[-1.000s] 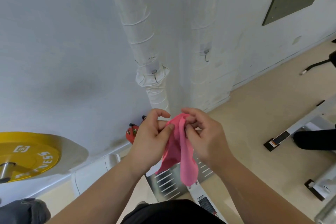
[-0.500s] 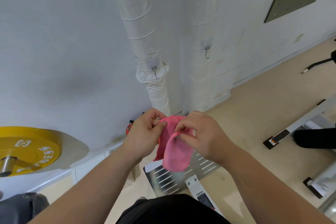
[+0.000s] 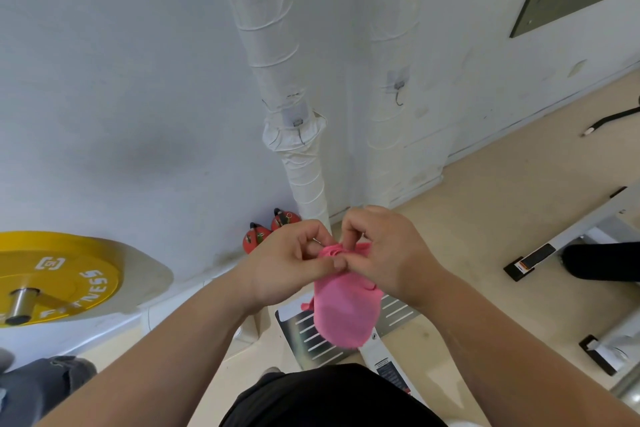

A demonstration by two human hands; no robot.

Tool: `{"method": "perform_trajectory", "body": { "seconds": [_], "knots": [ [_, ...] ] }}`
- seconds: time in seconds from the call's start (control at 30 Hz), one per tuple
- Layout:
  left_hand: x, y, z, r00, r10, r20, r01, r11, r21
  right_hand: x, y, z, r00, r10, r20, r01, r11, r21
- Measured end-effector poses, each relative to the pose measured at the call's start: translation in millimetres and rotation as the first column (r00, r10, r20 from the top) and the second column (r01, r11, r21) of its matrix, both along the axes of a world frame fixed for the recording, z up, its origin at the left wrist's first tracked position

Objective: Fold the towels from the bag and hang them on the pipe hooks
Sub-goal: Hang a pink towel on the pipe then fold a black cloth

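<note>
Pink soft cloth towel [image 3: 344, 308], judged light and limp, hangs folded just below both hands, bunched top edge pinched by left hand [image 3: 287, 263] and right hand [image 3: 388, 253]; best gripped at that gathered edge.

Pink towel [image 3: 344, 308], folded, bunched at top, hangs in the air below a metal hook [image 3: 400, 95] on a white-wrapped pipe [image 3: 391, 28].

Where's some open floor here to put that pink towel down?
Bare floor lies between the wall and the bench frame on the right. Below the towel it is crowded with a metal plate, and the yellow weight fills the left.
</note>
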State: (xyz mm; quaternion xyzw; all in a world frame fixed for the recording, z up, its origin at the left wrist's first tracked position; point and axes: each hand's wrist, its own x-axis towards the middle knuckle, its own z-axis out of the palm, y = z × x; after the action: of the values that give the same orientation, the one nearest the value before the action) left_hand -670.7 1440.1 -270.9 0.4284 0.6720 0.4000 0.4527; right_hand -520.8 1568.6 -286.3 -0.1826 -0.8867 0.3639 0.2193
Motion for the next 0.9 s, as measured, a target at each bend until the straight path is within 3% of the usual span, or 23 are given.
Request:
{"method": "perform_trajectory", "body": {
  "seconds": [0.27, 0.37, 0.47, 0.57, 0.67, 0.9],
  "knots": [
    [-7, -1, -4, 0.998, 0.065, -0.019, -0.064, 0.997, 0.048, 0, 8, -12, 0.998, 0.064, -0.018, -0.066, 0.989, -0.131],
    [-18, -4, 1, 0.987, 0.158, 0.010, -0.158, 0.984, 0.084, 6, 22, -25, 0.993, 0.101, 0.068, -0.102, 0.995, 0.013],
    [-34, -5, 10, 0.976, 0.197, -0.090, -0.186, 0.975, 0.119, 14, 39, -35, 0.982, 0.051, 0.181, -0.080, 0.984, 0.160],
    [-48, -3, 17, 0.948, 0.239, -0.211, -0.209, 0.966, 0.153, 15, 54, -15, 0.972, 0.045, 0.232, -0.080, 0.986, 0.146],
    [-54, 6, 21, 0.930, 0.258, -0.261, -0.214, 0.959, 0.186, 7, 66, 17, 0.989, 0.043, 0.142, -0.066, 0.985, 0.158],
    [-53, 16, 31, 0.942, 0.301, -0.144, -0.258, 0.931, 0.260, -8, 62, 39, 0.996, 0.024, -0.090, -0.045, 0.970, -0.241]
  ]
}}
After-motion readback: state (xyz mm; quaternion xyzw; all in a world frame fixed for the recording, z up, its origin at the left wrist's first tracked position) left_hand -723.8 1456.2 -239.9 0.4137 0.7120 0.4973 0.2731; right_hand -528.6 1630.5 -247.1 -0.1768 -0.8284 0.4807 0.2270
